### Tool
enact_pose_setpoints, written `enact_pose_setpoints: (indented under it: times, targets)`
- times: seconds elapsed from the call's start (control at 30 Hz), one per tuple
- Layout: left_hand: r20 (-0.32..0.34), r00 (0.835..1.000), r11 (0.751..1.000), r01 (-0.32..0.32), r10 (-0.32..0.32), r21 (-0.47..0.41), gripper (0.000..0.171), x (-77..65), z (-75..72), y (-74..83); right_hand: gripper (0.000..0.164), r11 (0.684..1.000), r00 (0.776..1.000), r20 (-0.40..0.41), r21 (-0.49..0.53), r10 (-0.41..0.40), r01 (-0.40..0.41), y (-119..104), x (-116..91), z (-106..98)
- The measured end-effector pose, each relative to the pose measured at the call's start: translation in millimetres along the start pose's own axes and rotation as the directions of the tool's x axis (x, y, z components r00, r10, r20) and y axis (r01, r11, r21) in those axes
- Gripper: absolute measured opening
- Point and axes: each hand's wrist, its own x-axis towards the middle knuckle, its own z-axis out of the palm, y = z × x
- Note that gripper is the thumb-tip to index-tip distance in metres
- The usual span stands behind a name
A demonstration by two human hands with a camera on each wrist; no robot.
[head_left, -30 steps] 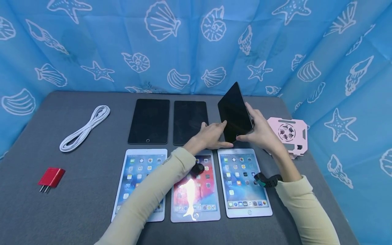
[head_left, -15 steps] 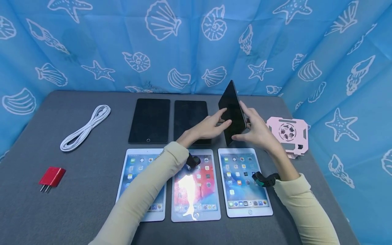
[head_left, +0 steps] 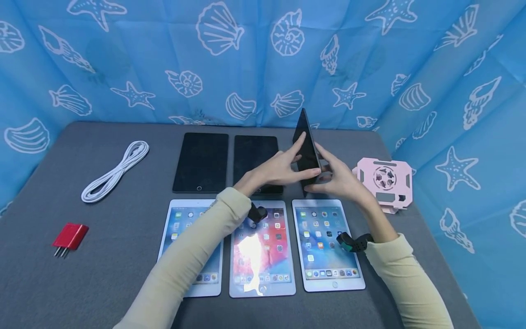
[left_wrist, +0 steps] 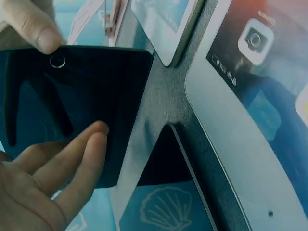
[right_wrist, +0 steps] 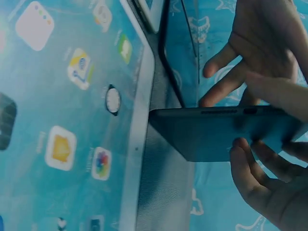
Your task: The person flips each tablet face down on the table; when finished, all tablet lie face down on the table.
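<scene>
A black tablet (head_left: 309, 153) is held tilted steeply on edge, its dark screen facing left. My right hand (head_left: 343, 180) grips it by its near edge: the thumb lies at the home-button end, and the fingers press the back (right_wrist: 207, 139) in the right wrist view. On the screen side is my left hand (head_left: 279, 169), fingers spread and fairly straight; in the left wrist view its fingertips are at the dark screen (left_wrist: 122, 82). Whether they all touch it, I cannot tell. Two more black tablets, one at far left (head_left: 201, 162) and one beside it (head_left: 255, 153), lie flat.
Three white tablets with lit screens lie in the near row: left (head_left: 211, 269), middle (head_left: 263, 256) and right (head_left: 328, 242). A pink stand with a fan-like grille (head_left: 367, 173) is at right. A coiled white cable (head_left: 119, 171) and a red plug charger (head_left: 71, 236) lie at left.
The held tablet has turned further edge-on to the head view and shifted slightly left with my right hand. My left hand has spread its fingers and moved up along the screen.
</scene>
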Motion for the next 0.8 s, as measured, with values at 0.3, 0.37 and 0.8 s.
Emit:
enact_pose_setpoints:
  times: [0.3, 0.37, 0.8]
  targets:
    - [0.041, 0.999, 1.000, 0.006, -0.006, -0.002, 0.102, -5.6, -12.4, -3.1, 0.086, 1.000, 0.984, 0.177, 0.025, 0.008, -0.013, 19.7, 6.8, 1.6]
    - [0.041, 0.999, 1.000, 0.006, -0.007, 0.013, 0.103, -6.7, -14.4, -3.2, 0.083, 0.999, 0.978, 0.207, -0.002, 0.033, -0.033, 23.6, 7.8, 2.3]
    - [0.043, 0.999, 1.000, -0.008, 0.007, 0.008, 0.113, -12.2, -21.7, -7.0, 0.082, 0.995, 0.954, 0.284, -0.051, 0.100, -0.089, 35.6, 10.8, 7.4]
